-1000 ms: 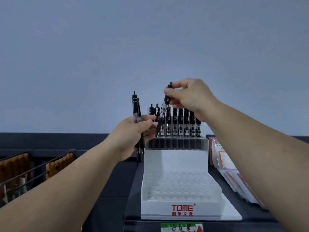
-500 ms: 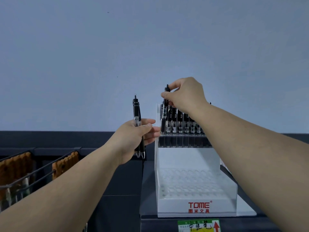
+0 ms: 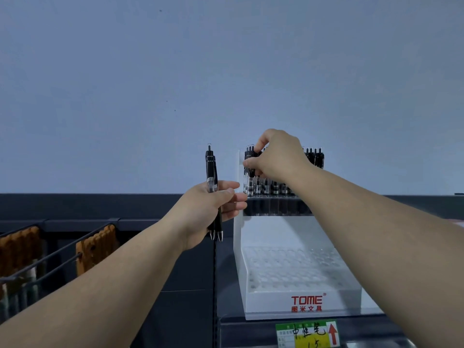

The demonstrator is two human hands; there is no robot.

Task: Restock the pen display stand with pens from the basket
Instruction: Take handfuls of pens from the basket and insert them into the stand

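A white stepped pen display stand (image 3: 288, 232) marked TOME sits on a dark shelf. Its top back row holds several black pens (image 3: 315, 156); the lower tiers show bare holes. My right hand (image 3: 278, 154) is over the left end of that row and pinches a black pen (image 3: 249, 172) that stands upright among the others there. My left hand (image 3: 208, 209), just left of the stand, grips two black pens (image 3: 211, 172) upright, tips pointing down. No basket is in view.
Wire racks with orange-brown goods (image 3: 96, 247) hang at the lower left. A green and yellow price label (image 3: 307, 334) sits on the shelf edge below the stand. A plain grey-blue wall fills the background.
My right hand has brought its pen from a tilt in front of the row down upright into the row's left end. The view has shifted, so the stand appears further right.
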